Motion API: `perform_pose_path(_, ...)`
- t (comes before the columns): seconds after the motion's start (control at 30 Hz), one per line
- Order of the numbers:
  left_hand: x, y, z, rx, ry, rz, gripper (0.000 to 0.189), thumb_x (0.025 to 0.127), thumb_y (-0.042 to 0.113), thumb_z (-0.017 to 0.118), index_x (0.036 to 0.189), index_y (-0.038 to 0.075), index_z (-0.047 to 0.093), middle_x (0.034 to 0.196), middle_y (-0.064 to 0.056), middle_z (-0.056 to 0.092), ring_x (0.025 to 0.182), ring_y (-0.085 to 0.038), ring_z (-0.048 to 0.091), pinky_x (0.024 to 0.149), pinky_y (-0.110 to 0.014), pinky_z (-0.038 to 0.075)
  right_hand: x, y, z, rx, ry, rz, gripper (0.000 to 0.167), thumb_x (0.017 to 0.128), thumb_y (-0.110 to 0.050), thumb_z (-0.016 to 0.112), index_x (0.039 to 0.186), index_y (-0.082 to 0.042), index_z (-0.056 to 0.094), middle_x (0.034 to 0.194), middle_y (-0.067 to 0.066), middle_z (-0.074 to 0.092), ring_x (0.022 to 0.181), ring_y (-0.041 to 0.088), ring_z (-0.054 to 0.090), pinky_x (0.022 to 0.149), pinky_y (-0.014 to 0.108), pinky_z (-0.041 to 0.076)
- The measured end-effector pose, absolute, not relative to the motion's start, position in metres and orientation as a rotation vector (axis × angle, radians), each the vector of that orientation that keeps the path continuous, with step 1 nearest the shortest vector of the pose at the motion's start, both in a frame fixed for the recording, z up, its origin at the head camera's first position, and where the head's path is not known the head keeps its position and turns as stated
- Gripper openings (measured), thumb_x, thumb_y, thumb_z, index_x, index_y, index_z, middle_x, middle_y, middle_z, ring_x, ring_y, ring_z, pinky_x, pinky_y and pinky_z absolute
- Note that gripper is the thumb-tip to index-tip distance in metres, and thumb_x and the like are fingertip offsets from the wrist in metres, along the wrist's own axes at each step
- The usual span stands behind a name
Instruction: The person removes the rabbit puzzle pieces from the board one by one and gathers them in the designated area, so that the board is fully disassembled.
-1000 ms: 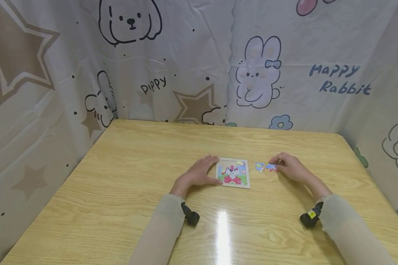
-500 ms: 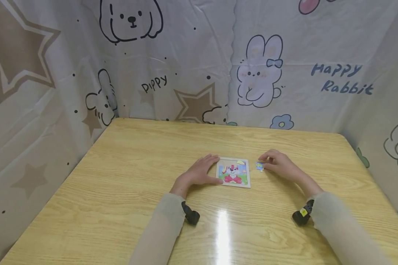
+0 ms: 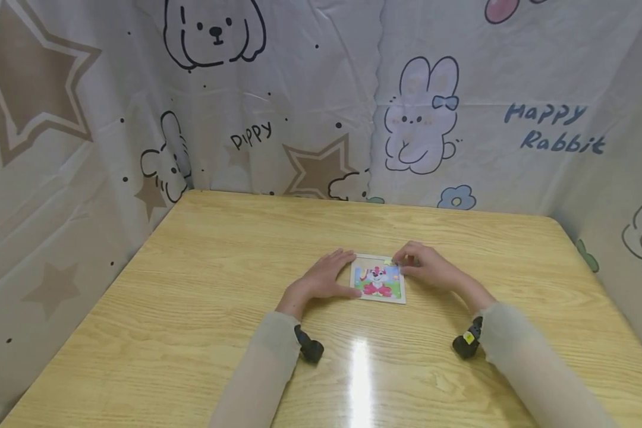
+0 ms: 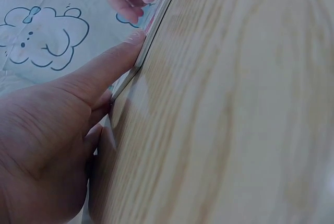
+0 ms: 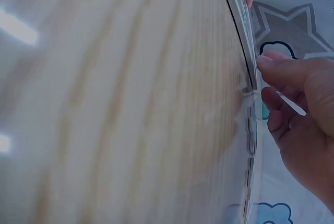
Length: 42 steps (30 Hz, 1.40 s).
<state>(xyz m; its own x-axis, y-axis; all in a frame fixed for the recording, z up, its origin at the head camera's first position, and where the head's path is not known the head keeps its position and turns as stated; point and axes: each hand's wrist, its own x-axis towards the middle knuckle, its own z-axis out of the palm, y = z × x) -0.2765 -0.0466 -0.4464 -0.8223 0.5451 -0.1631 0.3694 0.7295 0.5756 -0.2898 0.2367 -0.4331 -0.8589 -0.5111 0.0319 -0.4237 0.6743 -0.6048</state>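
Observation:
A square jigsaw puzzle tray (image 3: 378, 299) with a pale border lies flat on the table. Its picture shows a pink and white cartoon animal, with a bare patch at the upper left. My left hand (image 3: 326, 276) holds the tray's left side, thumb at the near corner and fingers at the far one. Over the far right corner, the fingertips of my right hand (image 3: 425, 266) are pinched together on a puzzle piece, mostly hidden. A thin pale edge of the puzzle piece (image 5: 292, 104) shows among those fingers in the right wrist view.
The wooden table (image 3: 235, 255) reaches back to a printed curtain (image 3: 321, 89), which also hangs along the left and right sides. Each wrist wears a small black camera, the left camera (image 3: 311, 349) and the right camera (image 3: 466, 345).
My right hand has moved left from the loose puzzle pieces to the tray's far right corner. The pieces no longer show on the table. My left hand stays in place.

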Motion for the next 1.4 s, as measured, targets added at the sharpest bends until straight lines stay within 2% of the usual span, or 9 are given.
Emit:
perform_pose_path(0.17,-0.276,-0.046,-0.446,0.71,2.609,0.776,0.089,0.085,0.05,0.07,0.156,0.018,0.027,0.165,-0.003,0.02,0.155,-0.022,0.01,0.129,-0.041,0.007,-0.292,0.229,-0.433,-0.799,2.677,-0.953,0.02,0.093,-0.005,0.062,0.112,-0.008,0.067,0.103,0.007,0.063,0.088,0.015,0.054,0.076,0.021,0.048)
perform_pose_path(0.4,-0.276,-0.045,-0.445,0.689,2.605,0.782,0.089,0.085,0.05,0.07,0.156,0.019,0.027,0.165,-0.001,0.02,0.155,-0.021,0.009,0.129,-0.041,0.007,-0.297,0.225,-0.432,-0.841,2.625,-0.889,0.017,0.095,-0.005,0.059,0.11,-0.01,0.068,0.107,0.006,0.063,0.1,0.017,0.058,0.09,0.028,0.051)
perform_pose_path(0.83,-0.275,-0.044,-0.446,0.689,2.611,0.778,0.09,0.084,0.051,0.071,0.156,0.02,0.027,0.165,-0.001,0.019,0.155,-0.02,0.01,0.129,-0.04,0.007,-0.297,0.219,-0.432,-0.852,2.637,-0.858,0.01,0.093,-0.005,0.061,0.103,-0.008,0.063,0.101,0.007,0.06,0.095,0.016,0.055,0.084,0.025,0.05)
perform_pose_path(1.1,-0.276,-0.045,-0.447,0.688,2.621,0.777,0.089,0.084,0.05,0.071,0.155,0.019,0.028,0.165,0.0,0.021,0.155,-0.02,0.01,0.129,-0.039,0.007,-0.295,0.214,-0.43,-0.894,2.757,-0.773,0.01,0.09,-0.006,0.065,0.099,-0.01,0.066,0.096,0.004,0.061,0.093,0.018,0.048,0.082,0.027,0.04)
perform_pose_path(1.27,-0.276,-0.046,-0.446,0.683,2.613,0.78,0.089,0.085,0.051,0.071,0.155,0.019,0.028,0.165,-0.001,0.02,0.155,-0.02,0.01,0.129,-0.04,0.007,-0.294,0.213,-0.431,-0.88,2.75,-0.808,0.012,0.09,-0.004,0.065,0.101,-0.007,0.064,0.1,0.008,0.061,0.097,0.021,0.054,0.087,0.033,0.048)
perform_pose_path(1.4,-0.276,-0.047,-0.447,0.688,2.617,0.777,0.089,0.085,0.051,0.07,0.155,0.019,0.027,0.165,-0.001,0.02,0.155,-0.02,0.01,0.129,-0.04,0.007,-0.294,0.213,-0.432,-0.797,2.767,-0.849,0.02,0.089,-0.006,0.068,0.108,-0.005,0.061,0.104,0.01,0.058,0.098,0.022,0.058,0.088,0.037,0.054)
